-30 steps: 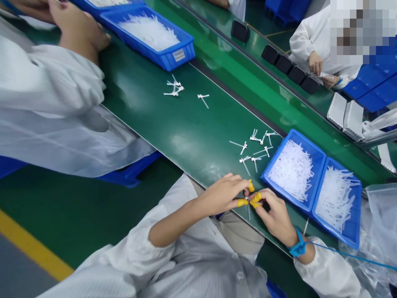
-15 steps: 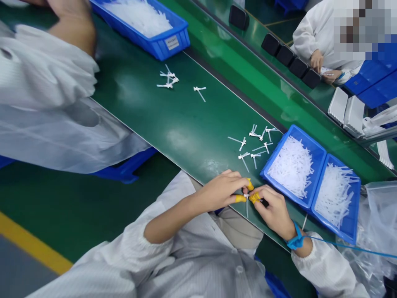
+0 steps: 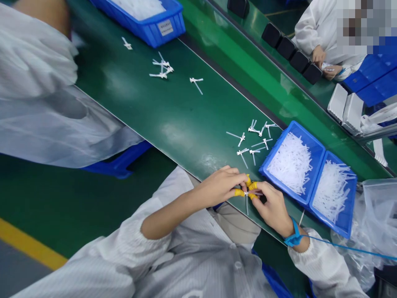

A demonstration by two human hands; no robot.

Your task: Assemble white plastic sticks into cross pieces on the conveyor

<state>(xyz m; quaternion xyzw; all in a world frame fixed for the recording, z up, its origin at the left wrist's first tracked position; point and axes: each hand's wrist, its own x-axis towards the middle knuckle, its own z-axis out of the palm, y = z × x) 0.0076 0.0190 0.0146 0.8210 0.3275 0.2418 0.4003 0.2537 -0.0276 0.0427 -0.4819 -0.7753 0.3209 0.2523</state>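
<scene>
My left hand [image 3: 221, 187], with yellow covers on its fingertips, pinches a small white plastic fitting near the table's front edge. From this fitting a thin translucent tube [image 3: 247, 205] points down toward me. My right hand [image 3: 273, 205], also with yellow fingertip covers and a blue wrist strap [image 3: 294, 236], closes on a second short tube [image 3: 257, 193] at the fitting's right side. The fingers partly hide the joint. Beyond my hands lie several white fittings with tubes attached [image 3: 241, 138]. Beside my right hand stand two blue bins [image 3: 314, 142] of loose short tubes [image 3: 291, 165].
A larger blue bin [image 3: 164, 29] of white pieces stands at the far left, near more tubed fittings [image 3: 163, 68]. A co-worker's sleeve [image 3: 34, 49] reaches over the table there. Black boxes [image 3: 285, 48] line the far side, before another person. Clear plastic bags [image 3: 376, 207] sit at right.
My right fingers have come closer to the fitting, and the short tube between them shows more plainly. At the left, the co-worker's arm has drawn back, and another fitting shows on the table.
</scene>
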